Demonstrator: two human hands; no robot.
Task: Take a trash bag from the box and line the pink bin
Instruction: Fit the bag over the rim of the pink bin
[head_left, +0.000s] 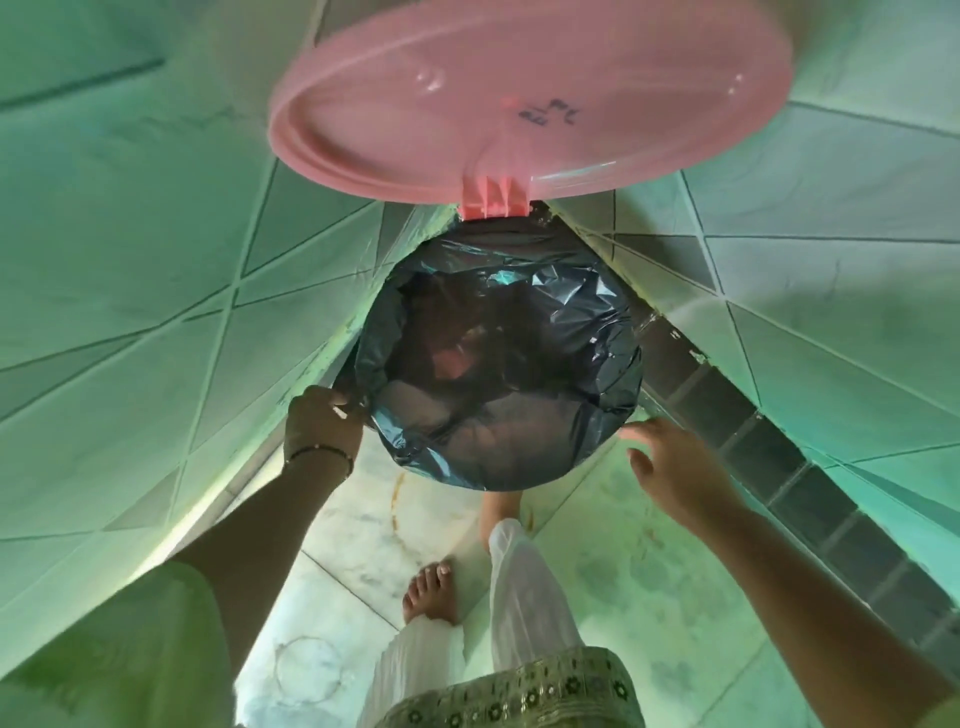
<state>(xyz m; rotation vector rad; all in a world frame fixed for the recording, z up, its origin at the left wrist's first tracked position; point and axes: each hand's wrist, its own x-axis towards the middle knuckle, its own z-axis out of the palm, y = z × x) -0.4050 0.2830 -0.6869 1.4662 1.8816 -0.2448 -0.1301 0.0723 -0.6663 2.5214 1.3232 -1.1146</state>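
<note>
The pink bin stands in a wall corner with its round pink lid (530, 93) swung up on its hinge (493, 200). A dark trash bag (498, 364) lies inside the bin and is folded over the rim all around, so the bin's body is hidden; a pink glow shows through the plastic at the bottom. My left hand (319, 421) pinches the bag's edge at the rim's left side. My right hand (675, 467) hovers just off the rim's right side, fingers spread, holding nothing. The bag box is not in view.
Pale green tiled walls (130, 312) close in on both sides of the bin, with a dark tile strip (779, 441) low on the right wall. My bare feet (431, 592) stand on a marbled floor (363, 545) just in front of the bin.
</note>
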